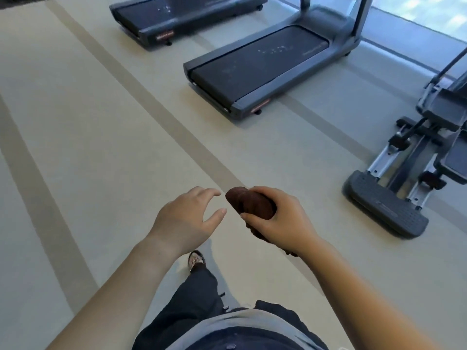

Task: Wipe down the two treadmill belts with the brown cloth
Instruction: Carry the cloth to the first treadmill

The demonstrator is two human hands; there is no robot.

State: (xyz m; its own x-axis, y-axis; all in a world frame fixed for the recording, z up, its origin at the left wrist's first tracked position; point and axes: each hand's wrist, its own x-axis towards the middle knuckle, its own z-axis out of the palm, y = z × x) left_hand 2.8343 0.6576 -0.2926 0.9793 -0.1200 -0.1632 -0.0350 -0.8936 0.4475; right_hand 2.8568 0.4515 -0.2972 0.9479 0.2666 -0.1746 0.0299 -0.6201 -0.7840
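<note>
Dark trousers and a sandalled foot sit lowest in the head view, well short of the near treadmill. Right hand grips the bunched brown cloth, fingers curled round it; left hand hovers just beside it, fingers spread, holding nothing. Beyond the near treadmill lies the far treadmill. Wiping looks not yet begun: next comes walking up, crouching, and pressing the cloth onto the near belt

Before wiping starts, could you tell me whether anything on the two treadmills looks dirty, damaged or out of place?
Both belts carry pale smudges: the near treadmill belt along its middle, the far treadmill belt near its centre. Nothing looks askew or spilled.
</note>
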